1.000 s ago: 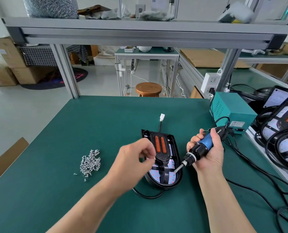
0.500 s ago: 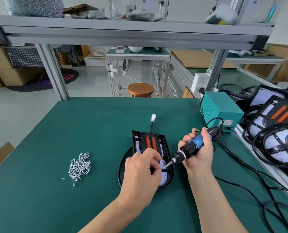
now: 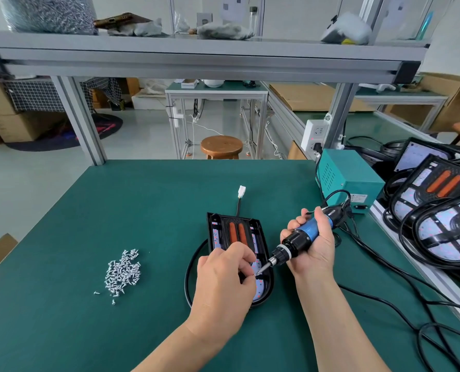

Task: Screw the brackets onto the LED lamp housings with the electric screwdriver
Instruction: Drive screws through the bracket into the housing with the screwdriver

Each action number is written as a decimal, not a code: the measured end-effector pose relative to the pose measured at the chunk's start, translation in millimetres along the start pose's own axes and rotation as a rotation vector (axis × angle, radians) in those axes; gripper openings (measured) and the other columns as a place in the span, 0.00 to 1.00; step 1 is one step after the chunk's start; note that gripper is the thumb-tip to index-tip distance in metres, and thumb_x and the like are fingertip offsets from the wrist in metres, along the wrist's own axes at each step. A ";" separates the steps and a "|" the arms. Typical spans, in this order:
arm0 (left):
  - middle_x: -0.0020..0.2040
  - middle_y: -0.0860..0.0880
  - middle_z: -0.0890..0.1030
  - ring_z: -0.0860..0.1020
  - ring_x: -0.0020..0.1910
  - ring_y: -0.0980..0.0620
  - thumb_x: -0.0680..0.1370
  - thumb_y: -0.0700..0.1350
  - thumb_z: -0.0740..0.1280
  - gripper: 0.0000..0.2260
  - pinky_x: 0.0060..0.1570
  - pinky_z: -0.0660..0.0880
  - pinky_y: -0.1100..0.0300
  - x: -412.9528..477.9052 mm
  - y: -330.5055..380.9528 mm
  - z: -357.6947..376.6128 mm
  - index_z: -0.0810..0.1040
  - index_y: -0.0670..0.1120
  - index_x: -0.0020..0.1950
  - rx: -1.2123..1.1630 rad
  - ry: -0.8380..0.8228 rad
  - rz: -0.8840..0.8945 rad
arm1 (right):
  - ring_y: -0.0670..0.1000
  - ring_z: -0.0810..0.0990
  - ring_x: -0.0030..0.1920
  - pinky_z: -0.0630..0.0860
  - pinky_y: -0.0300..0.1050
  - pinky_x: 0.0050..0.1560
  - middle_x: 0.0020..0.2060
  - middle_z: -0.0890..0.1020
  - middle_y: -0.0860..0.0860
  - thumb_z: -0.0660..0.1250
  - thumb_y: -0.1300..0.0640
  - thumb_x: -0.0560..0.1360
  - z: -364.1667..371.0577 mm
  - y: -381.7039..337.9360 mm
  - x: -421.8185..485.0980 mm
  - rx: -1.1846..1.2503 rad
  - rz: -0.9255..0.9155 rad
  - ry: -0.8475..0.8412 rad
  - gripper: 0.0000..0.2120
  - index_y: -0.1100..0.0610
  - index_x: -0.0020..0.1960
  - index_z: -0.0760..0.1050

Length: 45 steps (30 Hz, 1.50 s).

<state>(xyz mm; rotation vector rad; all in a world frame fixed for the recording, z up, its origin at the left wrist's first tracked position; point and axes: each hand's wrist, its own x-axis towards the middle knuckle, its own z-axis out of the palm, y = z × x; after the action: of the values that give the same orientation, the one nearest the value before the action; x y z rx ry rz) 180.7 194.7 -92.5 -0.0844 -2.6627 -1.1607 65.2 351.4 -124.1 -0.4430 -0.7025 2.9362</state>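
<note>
Gripping the screwdriver [image 3: 304, 233] in the right hand [image 3: 314, 251], the person has all the fingers wrapped round its blue barrel. The tool slants down and to the left, so the bit tip comes in over the near, rounded end of the housing [image 3: 253, 232]. That housing lies flat on the green table [image 3: 143, 210], just left of the gripping hand, with its two orange strips toward the far end. The left hand [image 3: 223, 280] rests over the housing's near left part, thumb and forefinger pinched together right at the bit tip. Whatever sits between them is too small to make out. A loose pile of screws [image 3: 122, 272] lies well apart to the left. More housings [image 3: 438, 210] are stacked at the table's right edge, beside a teal box [image 3: 349, 175].
</note>
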 end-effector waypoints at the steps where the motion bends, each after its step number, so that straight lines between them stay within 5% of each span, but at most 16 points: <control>1: 0.39 0.60 0.80 0.72 0.48 0.59 0.73 0.35 0.67 0.17 0.54 0.64 0.68 -0.3 0.3 0.5 0.72 0.59 0.44 0.017 0.005 0.011 | 0.45 0.73 0.30 0.69 0.37 0.28 0.34 0.75 0.47 0.70 0.48 0.77 0.3 -0.1 0.0 -0.010 -0.004 0.004 0.09 0.54 0.47 0.75; 8: 0.35 0.54 0.79 0.75 0.41 0.46 0.69 0.38 0.58 0.14 0.50 0.70 0.50 -0.9 5.0 2.0 0.79 0.47 0.49 0.240 0.014 0.117 | 0.45 0.73 0.29 0.68 0.37 0.29 0.32 0.75 0.46 0.69 0.50 0.78 4.2 0.8 -1.4 -0.090 -0.026 0.055 0.08 0.53 0.45 0.74; 15: 0.41 0.57 0.75 0.69 0.48 0.51 0.70 0.42 0.51 0.18 0.57 0.62 0.56 3.8 12.8 4.1 0.68 0.52 0.57 0.367 -0.066 0.042 | 0.45 0.73 0.31 0.67 0.37 0.31 0.34 0.75 0.47 0.70 0.50 0.78 5.5 0.4 -2.9 -0.085 -0.051 0.072 0.08 0.54 0.46 0.75; 19: 0.37 0.57 0.71 0.67 0.44 0.49 0.70 0.38 0.56 0.15 0.49 0.58 0.56 3.3 14.1 6.3 0.67 0.50 0.55 0.331 -0.031 0.049 | 0.45 0.73 0.31 0.69 0.37 0.30 0.34 0.75 0.47 0.70 0.50 0.78 5.6 1.9 -3.3 -0.090 -0.047 0.069 0.08 0.54 0.47 0.75; 36: 0.47 0.61 0.74 0.69 0.54 0.57 0.77 0.50 0.60 0.16 0.58 0.57 0.62 9.6 3.0 1.9 0.66 0.57 0.64 0.363 -0.137 0.077 | 0.45 0.71 0.31 0.68 0.37 0.29 0.34 0.74 0.47 0.68 0.50 0.79 6.4 3.2 -6.6 -0.073 0.006 0.071 0.09 0.55 0.46 0.74; 40: 0.47 0.63 0.72 0.69 0.52 0.56 0.70 0.68 0.58 0.22 0.55 0.59 0.60 10.5 0.7 -3.2 0.72 0.58 0.58 0.229 0.009 0.099 | 0.45 0.71 0.31 0.67 0.37 0.30 0.34 0.73 0.47 0.67 0.50 0.79 6.4 3.0 -4.6 -0.067 0.015 0.070 0.09 0.55 0.46 0.74; 45: 0.49 0.58 0.74 0.73 0.53 0.52 0.73 0.67 0.63 0.20 0.54 0.69 0.54 34.0 -28.7 -22.9 0.73 0.53 0.54 -0.069 0.209 -0.140 | 0.46 0.73 0.29 0.69 0.38 0.28 0.33 0.75 0.47 0.69 0.49 0.78 3.4 2.0 -1.1 -0.054 0.021 0.067 0.09 0.55 0.46 0.74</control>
<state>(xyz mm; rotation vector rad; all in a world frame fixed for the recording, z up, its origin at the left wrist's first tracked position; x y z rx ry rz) 147.9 157.0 -89.9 0.2036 -2.4777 -1.2299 65.2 348.0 -121.9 -0.5537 -0.7743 2.9127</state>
